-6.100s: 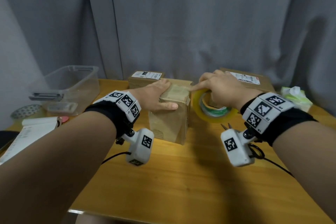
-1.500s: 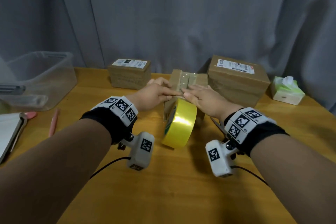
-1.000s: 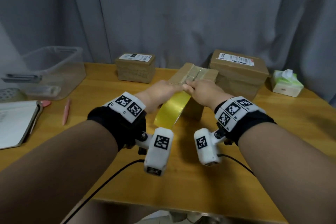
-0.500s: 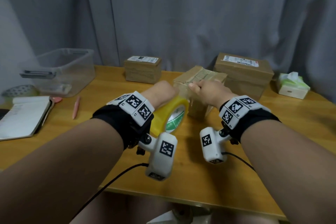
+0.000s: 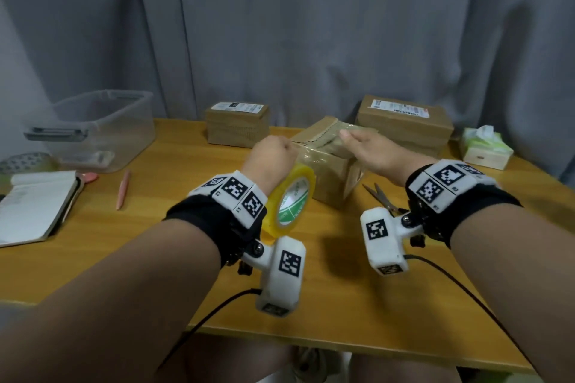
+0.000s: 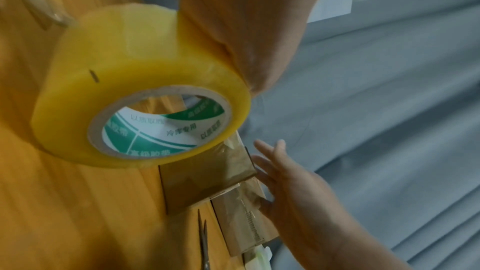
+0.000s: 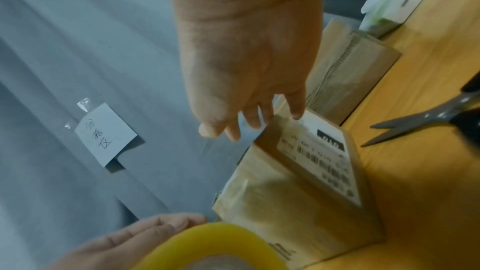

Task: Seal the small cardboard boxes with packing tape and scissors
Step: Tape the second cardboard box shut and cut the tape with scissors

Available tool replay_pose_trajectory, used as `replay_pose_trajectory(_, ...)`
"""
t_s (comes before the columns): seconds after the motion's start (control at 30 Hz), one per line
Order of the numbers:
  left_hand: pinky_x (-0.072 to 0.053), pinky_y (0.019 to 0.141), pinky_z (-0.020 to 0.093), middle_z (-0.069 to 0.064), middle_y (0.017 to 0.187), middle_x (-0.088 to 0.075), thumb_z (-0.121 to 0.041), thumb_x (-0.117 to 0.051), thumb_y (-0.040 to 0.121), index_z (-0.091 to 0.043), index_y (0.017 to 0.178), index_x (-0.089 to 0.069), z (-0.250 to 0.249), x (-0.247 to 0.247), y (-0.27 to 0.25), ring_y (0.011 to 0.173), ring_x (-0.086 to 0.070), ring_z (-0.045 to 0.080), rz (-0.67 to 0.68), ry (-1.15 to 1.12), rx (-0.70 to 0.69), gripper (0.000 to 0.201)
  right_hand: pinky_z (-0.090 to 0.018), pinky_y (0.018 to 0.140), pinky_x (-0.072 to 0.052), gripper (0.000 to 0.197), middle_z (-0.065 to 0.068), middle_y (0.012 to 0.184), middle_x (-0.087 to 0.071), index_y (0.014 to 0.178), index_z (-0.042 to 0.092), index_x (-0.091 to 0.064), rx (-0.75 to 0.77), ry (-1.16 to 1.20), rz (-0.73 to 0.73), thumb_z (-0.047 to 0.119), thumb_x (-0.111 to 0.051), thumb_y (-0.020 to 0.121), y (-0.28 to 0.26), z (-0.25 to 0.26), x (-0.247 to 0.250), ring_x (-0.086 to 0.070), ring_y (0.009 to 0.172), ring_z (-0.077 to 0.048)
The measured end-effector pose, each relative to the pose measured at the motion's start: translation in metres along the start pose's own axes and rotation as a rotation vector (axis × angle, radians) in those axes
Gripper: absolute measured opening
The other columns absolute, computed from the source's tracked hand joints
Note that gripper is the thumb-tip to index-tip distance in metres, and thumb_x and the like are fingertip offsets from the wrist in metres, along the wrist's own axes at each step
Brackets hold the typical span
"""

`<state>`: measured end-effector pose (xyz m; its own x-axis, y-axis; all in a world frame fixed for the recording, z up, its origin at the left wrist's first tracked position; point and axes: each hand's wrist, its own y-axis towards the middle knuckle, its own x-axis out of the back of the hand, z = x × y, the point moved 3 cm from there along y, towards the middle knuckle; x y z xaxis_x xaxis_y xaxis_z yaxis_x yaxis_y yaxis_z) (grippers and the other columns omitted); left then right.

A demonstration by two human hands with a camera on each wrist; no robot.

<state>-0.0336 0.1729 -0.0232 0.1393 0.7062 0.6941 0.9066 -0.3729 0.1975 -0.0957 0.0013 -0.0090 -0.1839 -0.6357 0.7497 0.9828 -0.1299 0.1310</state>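
A small cardboard box (image 5: 329,171) stands mid-table, with clear tape across its top. My left hand (image 5: 273,155) grips the yellow tape roll (image 5: 291,199) at the box's near left corner. The roll (image 6: 140,89) hangs just off the table under that hand (image 6: 246,17), and a strip runs from it toward the box (image 6: 207,182). My right hand (image 5: 351,137) lies on the box top with straight fingers (image 7: 249,124). Scissors (image 5: 381,198) rest on the table right of the box (image 7: 298,192), their blades (image 7: 405,126) slightly apart.
Two more labelled boxes stand at the back, one left (image 5: 238,124) and one right (image 5: 404,123). A tissue box (image 5: 485,146) sits far right. At the left are a clear plastic bin (image 5: 102,127), a notebook (image 5: 34,205) and a pink pen (image 5: 123,190).
My left hand has drawn the roll back off the box, toward me and lower. My right hand went from pinching at the box's top edge to lying flat on it.
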Motion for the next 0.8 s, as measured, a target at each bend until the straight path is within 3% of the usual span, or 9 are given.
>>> replay_pose_trajectory(0.1,-0.051,0.079,0.033,0.010,0.100,-0.069,-0.020,-0.050,0.096,-0.006,0.102,-0.069,-0.001,-0.001,-0.001,0.092,-0.062,0.025,-0.022,-0.007,-0.015,0.024,-0.017,0.088,-0.037,0.038,0.000,0.123,-0.057,0.131,0.007,-0.055,0.029,0.024,-0.163,0.028,-0.037,0.103,-0.020,-0.008,0.015,-0.050,0.117,-0.014)
replay_pose_trajectory(0.2,-0.047,0.066,0.027,0.007,0.097,-0.069,-0.021,-0.053,0.095,-0.008,0.097,-0.071,0.000,0.000,-0.002,0.077,-0.060,0.019,-0.034,-0.041,0.003,0.022,-0.027,0.083,-0.042,0.026,-0.002,0.108,-0.061,0.114,0.007,-0.062,-0.165,-0.171,-0.196,0.023,-0.051,0.098,-0.032,-0.035,0.020,-0.056,0.104,-0.018)
replay_pose_trajectory(0.27,-0.044,0.061,0.026,0.010,0.090,-0.068,-0.018,-0.052,0.094,-0.002,0.093,-0.071,-0.001,0.000,-0.003,0.070,-0.055,0.020,-0.039,-0.046,0.021,0.025,-0.029,0.067,-0.046,0.015,-0.005,0.089,-0.061,0.089,0.006,-0.063,-0.373,-0.384,-0.053,0.018,-0.056,0.093,-0.042,-0.054,0.016,-0.059,0.083,-0.021)
replay_pose_trajectory(0.33,-0.043,0.061,0.027,0.011,0.083,-0.065,-0.017,-0.052,0.093,0.001,0.092,-0.071,-0.002,-0.001,-0.005,0.070,-0.053,0.021,-0.042,-0.037,0.030,0.026,-0.026,0.052,-0.041,0.022,-0.006,0.071,-0.055,0.071,0.008,-0.055,-0.523,-0.539,0.126,0.020,-0.062,0.088,-0.055,-0.067,0.006,-0.053,0.062,-0.019)
replay_pose_trajectory(0.43,-0.044,0.060,0.026,0.011,0.081,-0.065,-0.017,-0.053,0.093,0.000,0.092,-0.072,-0.002,-0.002,-0.004,0.070,-0.055,0.022,-0.037,-0.041,0.036,0.026,-0.024,0.050,-0.040,0.026,-0.004,0.069,-0.053,0.072,0.009,-0.053,-0.574,-0.599,0.208,0.026,-0.068,0.085,-0.059,-0.077,-0.005,-0.051,0.058,-0.016)
replay_pose_trajectory(0.6,-0.036,0.047,0.022,0.005,0.071,-0.059,-0.019,-0.053,0.095,-0.001,0.091,-0.071,-0.001,-0.002,-0.002,0.057,-0.047,0.017,-0.026,-0.049,0.040,0.026,-0.027,0.059,-0.043,0.037,-0.002,0.071,-0.054,0.069,0.011,-0.050,-0.567,-0.755,0.136,0.039,-0.067,0.085,-0.055,-0.076,-0.010,-0.056,0.071,-0.020)
replay_pose_trajectory(0.67,-0.036,0.047,0.022,0.003,0.069,-0.058,-0.019,-0.052,0.096,-0.002,0.092,-0.071,-0.001,-0.002,-0.002,0.057,-0.048,0.016,-0.023,-0.056,0.048,0.025,-0.028,0.058,-0.042,0.038,-0.003,0.072,-0.054,0.070,0.012,-0.049,-0.579,-0.725,0.119,0.042,-0.064,0.087,-0.057,-0.081,-0.013,-0.057,0.074,-0.021)
replay_pose_trajectory(0.8,-0.039,0.050,0.023,0.006,0.073,-0.059,-0.018,-0.052,0.095,0.001,0.095,-0.070,0.000,-0.003,-0.001,0.060,-0.049,0.018,-0.009,-0.078,0.084,0.026,-0.026,0.049,-0.037,0.031,-0.005,0.070,-0.054,0.074,0.008,-0.051,-0.593,-0.566,0.038,0.032,-0.062,0.090,-0.056,-0.081,-0.011,-0.051,0.061,-0.018)
